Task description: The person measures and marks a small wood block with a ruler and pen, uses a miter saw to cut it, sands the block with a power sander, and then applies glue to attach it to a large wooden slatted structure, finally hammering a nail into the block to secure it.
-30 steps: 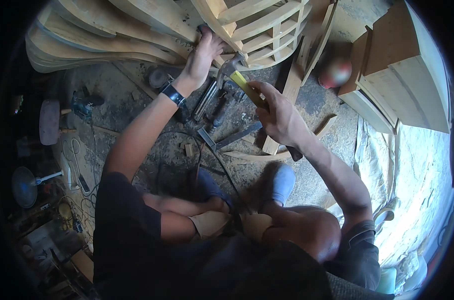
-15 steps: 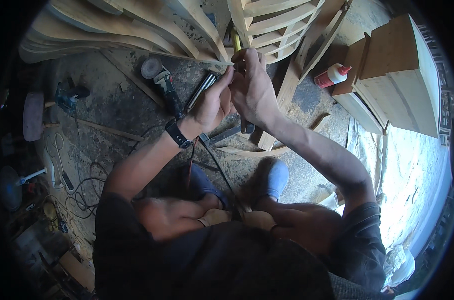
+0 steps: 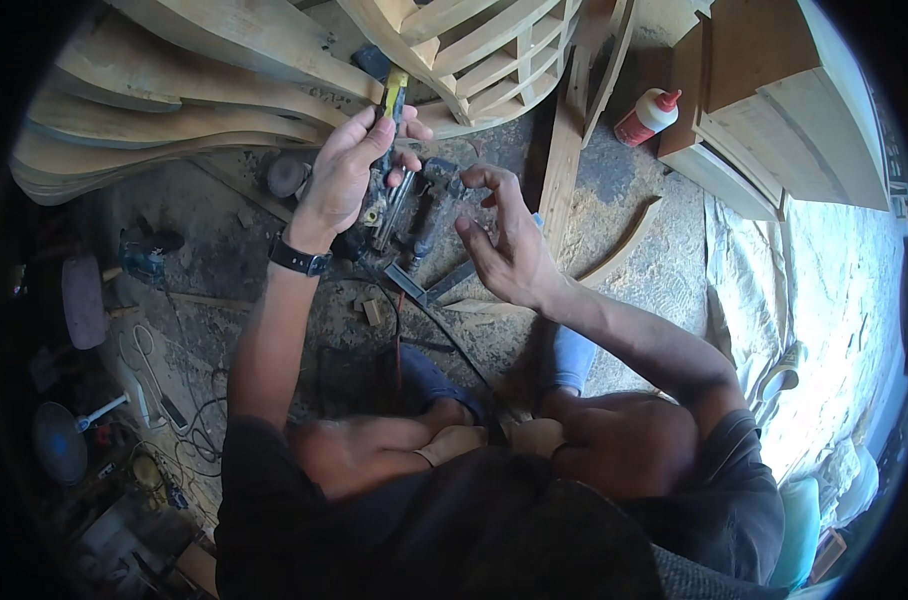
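My left hand [image 3: 349,175], a dark watch on its wrist, is closed around a slim yellow-and-black handled tool [image 3: 395,92] whose exact kind I cannot make out. The tool points up toward the curved wooden slats [image 3: 204,115]. My right hand [image 3: 509,240] is empty, its thumb and index finger apart and bent, to the right of the left hand. Between and below the hands, on the floor, lie dark power-tool-like things [image 3: 437,195] and metal rods [image 3: 392,222], partly hidden by my left hand.
A slatted wooden frame [image 3: 494,55] stands ahead. To the right are a red-and-white glue bottle [image 3: 646,118], a wooden box-like piece [image 3: 774,120] and a curved strip [image 3: 624,247]. A cable [image 3: 454,350] runs between my feet. A green power tool [image 3: 146,255] lies left.
My hands, together before, are now apart. The left has moved left with the yellow-and-black tool; the right has come down, open. The view has shifted, too.
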{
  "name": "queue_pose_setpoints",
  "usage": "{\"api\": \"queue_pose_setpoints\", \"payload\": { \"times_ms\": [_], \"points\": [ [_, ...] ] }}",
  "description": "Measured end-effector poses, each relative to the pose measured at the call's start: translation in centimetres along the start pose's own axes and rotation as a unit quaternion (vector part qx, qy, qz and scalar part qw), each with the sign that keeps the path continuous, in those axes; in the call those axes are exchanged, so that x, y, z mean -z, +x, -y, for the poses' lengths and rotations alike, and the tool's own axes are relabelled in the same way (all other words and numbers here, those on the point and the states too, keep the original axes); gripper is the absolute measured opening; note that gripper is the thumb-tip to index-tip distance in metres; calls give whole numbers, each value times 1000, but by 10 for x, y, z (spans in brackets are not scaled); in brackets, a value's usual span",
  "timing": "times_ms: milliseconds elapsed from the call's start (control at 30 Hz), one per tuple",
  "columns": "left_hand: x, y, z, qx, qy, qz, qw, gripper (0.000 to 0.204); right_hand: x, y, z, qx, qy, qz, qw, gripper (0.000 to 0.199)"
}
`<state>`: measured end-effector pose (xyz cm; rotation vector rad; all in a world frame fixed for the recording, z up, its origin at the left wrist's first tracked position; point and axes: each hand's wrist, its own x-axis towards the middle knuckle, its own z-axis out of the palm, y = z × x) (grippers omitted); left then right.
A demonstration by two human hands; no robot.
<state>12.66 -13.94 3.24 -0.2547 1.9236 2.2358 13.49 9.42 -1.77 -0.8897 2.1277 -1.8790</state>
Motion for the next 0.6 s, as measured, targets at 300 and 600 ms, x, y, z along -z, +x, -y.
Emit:
{"api": "queue_pose_setpoints", "payload": {
  "times_ms": [300, 600],
  "points": [
    [9, 6, -57, 110, 163, -13, 980, 41, 10, -53, -33, -44, 0, 95, 994, 42],
    [14, 22, -61, 71, 202, 17, 977, 53, 21, -33, -38, -86, -3, 127, 988, 42]
  ]
}}
